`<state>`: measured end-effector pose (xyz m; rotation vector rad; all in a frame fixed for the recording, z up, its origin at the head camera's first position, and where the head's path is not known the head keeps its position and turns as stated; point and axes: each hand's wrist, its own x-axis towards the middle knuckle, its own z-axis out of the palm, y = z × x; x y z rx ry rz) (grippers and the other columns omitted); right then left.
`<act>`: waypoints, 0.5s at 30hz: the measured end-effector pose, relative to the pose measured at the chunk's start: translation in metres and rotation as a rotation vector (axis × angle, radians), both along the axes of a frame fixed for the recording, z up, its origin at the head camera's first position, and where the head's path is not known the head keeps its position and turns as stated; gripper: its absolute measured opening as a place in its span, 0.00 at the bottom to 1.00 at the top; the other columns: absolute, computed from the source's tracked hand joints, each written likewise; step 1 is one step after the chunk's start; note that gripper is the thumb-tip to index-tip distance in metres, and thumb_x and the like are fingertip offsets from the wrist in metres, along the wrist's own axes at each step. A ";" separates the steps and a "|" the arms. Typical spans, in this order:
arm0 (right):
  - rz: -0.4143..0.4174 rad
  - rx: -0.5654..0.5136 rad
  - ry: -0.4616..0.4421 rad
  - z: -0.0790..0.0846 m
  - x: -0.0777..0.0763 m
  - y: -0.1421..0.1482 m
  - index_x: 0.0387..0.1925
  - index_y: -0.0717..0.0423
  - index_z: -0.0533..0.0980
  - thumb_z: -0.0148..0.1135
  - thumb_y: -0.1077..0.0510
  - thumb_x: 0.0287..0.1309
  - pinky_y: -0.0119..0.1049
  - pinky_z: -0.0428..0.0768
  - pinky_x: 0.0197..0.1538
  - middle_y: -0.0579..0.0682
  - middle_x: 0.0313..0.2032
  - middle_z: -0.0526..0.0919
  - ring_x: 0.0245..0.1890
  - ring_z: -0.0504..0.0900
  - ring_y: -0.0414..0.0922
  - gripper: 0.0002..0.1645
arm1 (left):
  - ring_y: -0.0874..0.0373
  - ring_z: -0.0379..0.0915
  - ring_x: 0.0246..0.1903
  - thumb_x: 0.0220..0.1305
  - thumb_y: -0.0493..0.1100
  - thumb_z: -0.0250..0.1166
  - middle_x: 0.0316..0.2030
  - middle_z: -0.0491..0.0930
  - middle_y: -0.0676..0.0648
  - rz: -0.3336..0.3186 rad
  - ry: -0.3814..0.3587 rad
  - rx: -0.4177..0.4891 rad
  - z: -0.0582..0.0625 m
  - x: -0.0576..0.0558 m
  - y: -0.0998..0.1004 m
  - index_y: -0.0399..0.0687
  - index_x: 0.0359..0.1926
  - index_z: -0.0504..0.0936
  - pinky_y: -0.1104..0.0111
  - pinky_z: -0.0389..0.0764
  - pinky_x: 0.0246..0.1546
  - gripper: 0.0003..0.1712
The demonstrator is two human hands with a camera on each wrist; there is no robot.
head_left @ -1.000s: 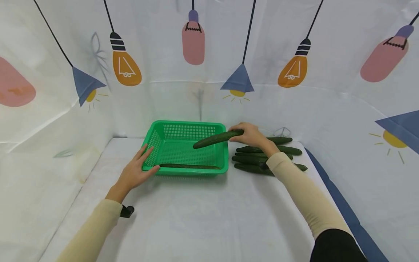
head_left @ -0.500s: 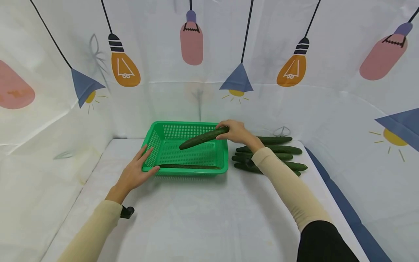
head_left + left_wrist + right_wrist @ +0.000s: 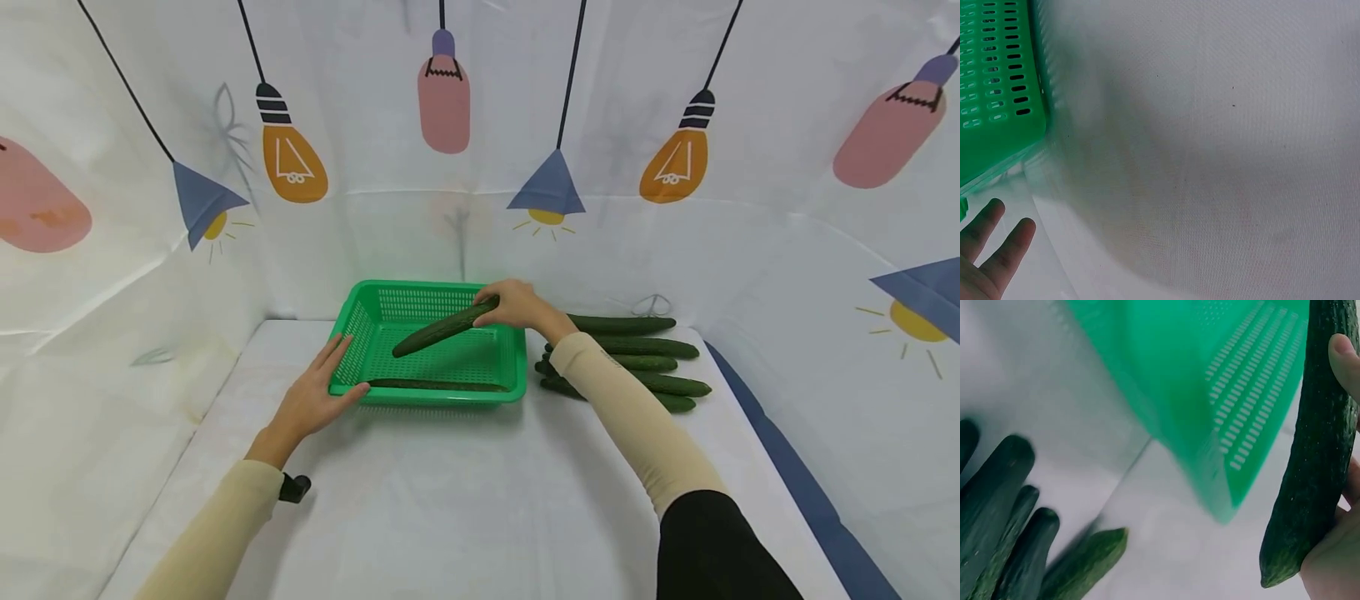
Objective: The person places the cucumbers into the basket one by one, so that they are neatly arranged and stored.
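Note:
My right hand (image 3: 517,306) grips a dark green cucumber (image 3: 442,328) near one end, above the green plastic basket (image 3: 517,392). The cucumber's free end tilts down to the left over the basket's inside; in the right wrist view thumb and fingers wrap the held cucumber (image 3: 1313,456). My left hand (image 3: 311,404) rests at the basket's left front corner, thumb on the front rim and fingers spread along the left side. Another cucumber (image 3: 438,385) lies in the basket along its front wall, partly hidden by the rim.
Several cucumbers (image 3: 645,346) lie in a pile to the right of the basket, partly covered by the right forearm. A white cloth covers the table (image 3: 465,500). Behind it hangs a white curtain (image 3: 375,233) printed with lamps.
My right hand has carried the cucumber leftward from near the basket's right rim to over its inside, and the free end has dipped. The left hand has stayed at the basket's corner.

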<state>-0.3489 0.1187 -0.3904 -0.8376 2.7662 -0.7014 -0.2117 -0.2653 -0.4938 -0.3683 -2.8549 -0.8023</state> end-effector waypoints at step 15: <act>0.051 -0.030 -0.002 -0.020 -0.009 -0.046 0.57 0.43 0.84 0.75 0.41 0.58 0.54 0.70 0.66 0.44 0.58 0.85 0.59 0.80 0.48 0.27 | 0.34 0.52 0.77 0.66 0.68 0.65 0.83 0.45 0.46 0.012 -0.038 -0.002 0.001 -0.001 -0.003 0.64 0.84 0.43 0.30 0.67 0.63 0.57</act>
